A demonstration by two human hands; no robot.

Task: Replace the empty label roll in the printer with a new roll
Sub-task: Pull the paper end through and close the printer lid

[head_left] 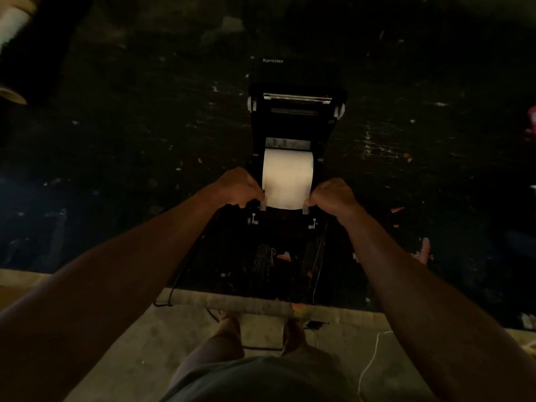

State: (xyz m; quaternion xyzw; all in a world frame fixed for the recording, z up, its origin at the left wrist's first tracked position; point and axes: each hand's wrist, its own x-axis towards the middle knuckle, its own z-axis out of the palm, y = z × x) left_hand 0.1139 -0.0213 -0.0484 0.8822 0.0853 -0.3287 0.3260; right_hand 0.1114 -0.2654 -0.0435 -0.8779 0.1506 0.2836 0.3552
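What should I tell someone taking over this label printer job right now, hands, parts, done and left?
Left hand: fingers pinch the left edge of the white label paper.
Right hand: fingers pinch its right edge.
The black label printer sits on the dark table, lid open, with the new white roll in its bay and paper drawn toward you between the small grey guides.
Done: new roll seated.
Left: finish threading the paper, close the lid.

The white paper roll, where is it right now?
In the head view, the white roll sits in the open printer at the centre, with the left hand and right hand at its near corners.
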